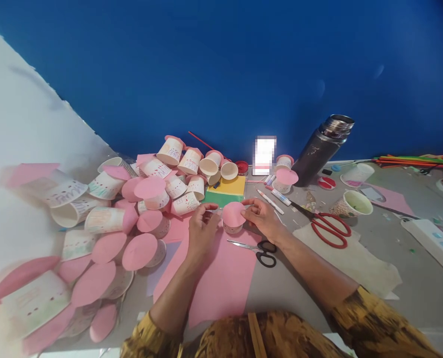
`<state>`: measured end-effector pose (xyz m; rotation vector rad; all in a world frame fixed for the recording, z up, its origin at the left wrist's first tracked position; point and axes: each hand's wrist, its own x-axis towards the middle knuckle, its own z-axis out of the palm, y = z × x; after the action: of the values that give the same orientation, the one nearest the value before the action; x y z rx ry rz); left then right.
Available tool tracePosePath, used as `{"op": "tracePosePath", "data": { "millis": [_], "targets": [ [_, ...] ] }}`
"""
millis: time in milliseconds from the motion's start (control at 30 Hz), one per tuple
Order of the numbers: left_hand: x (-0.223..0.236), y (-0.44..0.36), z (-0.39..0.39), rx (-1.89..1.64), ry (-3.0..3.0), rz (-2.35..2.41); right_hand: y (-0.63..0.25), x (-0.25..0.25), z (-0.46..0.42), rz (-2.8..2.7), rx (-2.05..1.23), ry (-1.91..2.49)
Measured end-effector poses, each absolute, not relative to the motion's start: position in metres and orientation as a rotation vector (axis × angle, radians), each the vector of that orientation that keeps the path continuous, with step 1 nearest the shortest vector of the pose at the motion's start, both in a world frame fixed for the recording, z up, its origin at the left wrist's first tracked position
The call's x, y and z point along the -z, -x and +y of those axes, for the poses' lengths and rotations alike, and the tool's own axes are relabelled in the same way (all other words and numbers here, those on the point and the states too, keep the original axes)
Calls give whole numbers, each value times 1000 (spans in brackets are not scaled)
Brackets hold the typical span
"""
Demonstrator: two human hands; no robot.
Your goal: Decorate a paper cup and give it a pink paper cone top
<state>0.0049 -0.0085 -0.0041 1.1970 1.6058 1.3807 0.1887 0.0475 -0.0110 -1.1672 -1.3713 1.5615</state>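
A small paper cup stands in front of me on pink paper sheets, with a round pink paper disc covering its top. My right hand pinches the right edge of that disc between thumb and fingers. On the other side, my left hand is beside the cup, its fingers apart and slightly bent; whether a fingertip touches the cup is hard to tell. Just below the cup lies a pair of black-handled scissors, blades pointing left, partly on the pink sheet.
Several decorated cups with pink discs are heaped at left. Behind are yellow and green paper, a blurred bright screen and a dark flask. Red-handled scissors, markers, another cup and a power strip lie right.
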Motion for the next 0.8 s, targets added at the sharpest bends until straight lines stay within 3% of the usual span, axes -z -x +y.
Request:
{"op": "tracePosePath", "data": {
  "millis": [300, 800],
  "targets": [
    [15, -12, -4, -1260, -1791, 1629, -190, 13, 46, -1463, -1491, 1210],
    [28, -14, 1, -1201, -1720, 1670, -202, 34, 42, -1759, -1061, 1359]
  ]
}}
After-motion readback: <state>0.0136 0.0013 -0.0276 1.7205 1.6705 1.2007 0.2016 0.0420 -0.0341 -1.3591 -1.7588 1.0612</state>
